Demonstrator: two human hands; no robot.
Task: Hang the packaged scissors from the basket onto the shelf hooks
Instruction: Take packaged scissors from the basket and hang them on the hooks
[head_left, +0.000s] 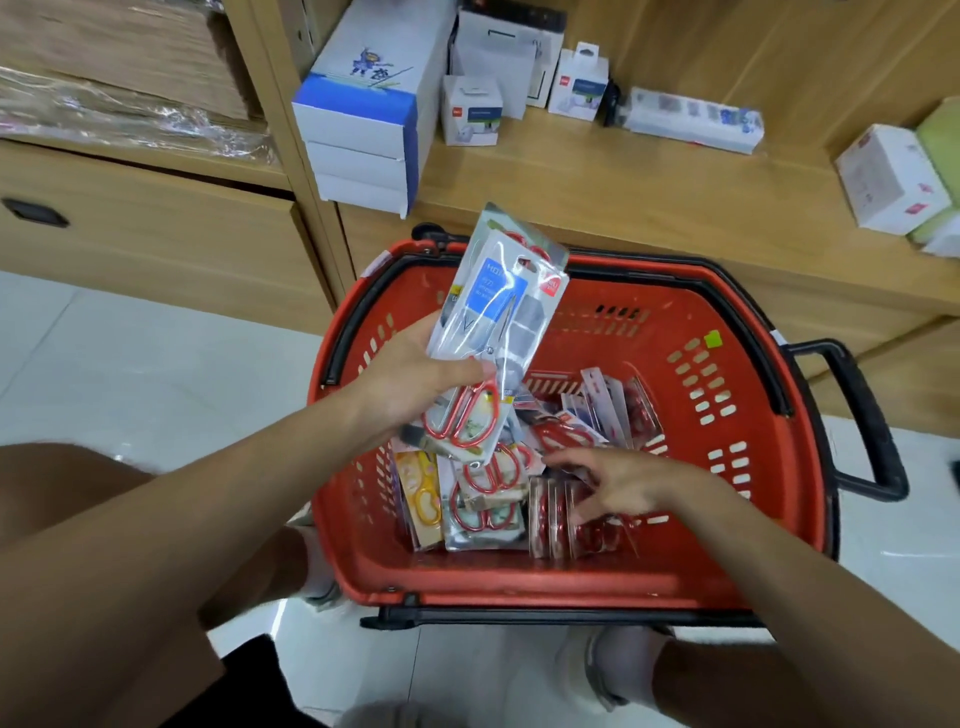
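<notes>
Left hand (415, 379) is closed around a small stack of packaged scissors (493, 332), thumb across the front of the top pack, fingers behind. The stack is held above the far-left part of the red basket (519, 577), tilted with hang-tab ends pointing up and away; the red scissor handles sit at the low end, just beside the thumb. How many packs are in the stack cannot be told; at least two show.

Right hand (613, 486) is inside the basket, fingers spread apart and curled down, fingertips touching upright packs (553, 517) near the basket's near-right floor. It clamps nothing that can be seen.

More loose packs lie across the basket floor, including one with yellow handles (423, 499) at the near-left corner. The basket stands on a pale tiled floor (156, 374), against a wooden shelf unit (649, 197) carrying white boxes (363, 119).
</notes>
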